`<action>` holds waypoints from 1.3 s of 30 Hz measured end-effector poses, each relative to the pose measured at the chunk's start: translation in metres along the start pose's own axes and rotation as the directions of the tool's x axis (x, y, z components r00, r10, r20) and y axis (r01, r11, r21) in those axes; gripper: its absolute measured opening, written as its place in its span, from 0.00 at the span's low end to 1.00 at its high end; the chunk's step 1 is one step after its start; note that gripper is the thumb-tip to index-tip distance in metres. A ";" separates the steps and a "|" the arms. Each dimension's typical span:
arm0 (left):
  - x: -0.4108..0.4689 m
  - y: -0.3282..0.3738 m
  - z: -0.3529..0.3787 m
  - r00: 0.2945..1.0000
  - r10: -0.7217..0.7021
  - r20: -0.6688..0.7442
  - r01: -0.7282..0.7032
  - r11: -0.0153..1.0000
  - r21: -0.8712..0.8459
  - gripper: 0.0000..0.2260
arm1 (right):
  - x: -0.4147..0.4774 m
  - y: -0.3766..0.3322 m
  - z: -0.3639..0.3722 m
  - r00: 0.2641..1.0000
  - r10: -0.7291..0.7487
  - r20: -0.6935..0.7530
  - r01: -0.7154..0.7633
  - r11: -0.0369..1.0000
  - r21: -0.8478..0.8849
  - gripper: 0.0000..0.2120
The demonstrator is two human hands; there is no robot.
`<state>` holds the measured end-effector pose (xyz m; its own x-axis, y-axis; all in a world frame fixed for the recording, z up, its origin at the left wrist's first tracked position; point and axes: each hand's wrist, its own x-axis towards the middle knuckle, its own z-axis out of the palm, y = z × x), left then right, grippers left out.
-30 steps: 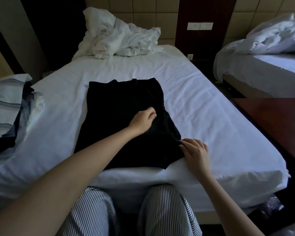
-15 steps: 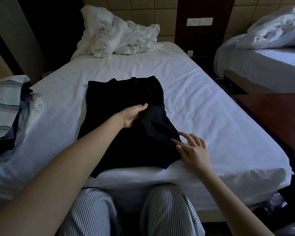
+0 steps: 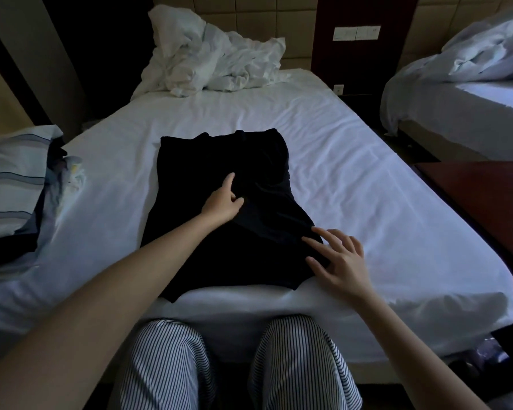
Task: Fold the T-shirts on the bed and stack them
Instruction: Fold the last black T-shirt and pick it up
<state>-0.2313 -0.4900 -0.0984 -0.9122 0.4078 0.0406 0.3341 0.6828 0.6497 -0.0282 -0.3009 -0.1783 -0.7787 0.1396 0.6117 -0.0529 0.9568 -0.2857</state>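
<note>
A white-sheeted bed (image 3: pixel 367 202) fills the dim room. At its near edge the right hand (image 3: pixel 338 261), fingers spread, touches the 4 o'clock corner of the black T-shirt (image 3: pixel 219 155). The left hand (image 3: pixel 222 202) rests loosely open on its middle. The shirt looks narrowed lengthwise, and I judge the cross-fold is not yet made. At 9 o'clock lies a heap of clothes (image 3: pixel 15 179); I cannot tell whether it is folded. Crumpled bedding (image 3: pixel 214 63) sits at 12 o'clock.

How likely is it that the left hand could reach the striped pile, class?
Probably yes: the left hand rests on the black T-shirt, and only bare sheet lies between it and the striped pile to its left.
</note>
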 end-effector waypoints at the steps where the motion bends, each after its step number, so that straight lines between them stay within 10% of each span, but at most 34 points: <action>1: -0.007 -0.003 0.007 0.992 0.094 -0.079 -0.091 0.995 0.047 0.29 | 0.000 0.001 -0.001 1.000 -0.007 0.028 0.007 1.000 0.018 0.21; 4: -0.027 -0.015 0.024 0.935 0.346 0.075 -0.348 0.858 0.378 0.26 | 0.000 0.001 -0.002 0.997 -0.028 0.078 0.025 0.999 0.044 0.24; 6: -0.036 -0.022 0.030 0.932 0.253 0.258 -0.354 0.781 0.515 0.22 | 0.000 0.001 -0.002 0.994 -0.044 0.099 0.041 0.999 0.030 0.21; 13: -0.058 -0.029 0.002 0.894 0.219 0.391 -0.392 0.806 0.444 0.22 | 0.000 -0.003 -0.004 0.991 -0.084 0.104 0.084 0.996 0.004 0.18; 22: -0.142 -0.130 -0.070 0.882 0.383 0.274 -0.463 0.815 0.348 0.32 | -0.004 -0.004 -0.021 0.875 -0.134 0.465 0.166 0.986 -0.029 0.39; 27: -0.152 -0.151 -0.067 0.876 0.355 0.325 -0.475 0.751 0.459 0.32 | 0.005 -0.010 -0.017 0.883 -0.056 0.467 0.079 0.996 -0.029 0.26; 39: -0.180 -0.108 -0.090 0.990 0.138 0.031 -0.139 0.989 0.048 0.17 | -0.001 -0.044 -0.050 0.926 0.106 0.362 -0.138 0.988 0.066 0.08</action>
<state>-0.1249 -0.6923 -0.1076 -0.8494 0.5169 0.1062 0.4692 0.6477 0.6004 0.0060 -0.3307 -0.1292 -0.9530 0.1381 0.2697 0.0141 0.9094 -0.4157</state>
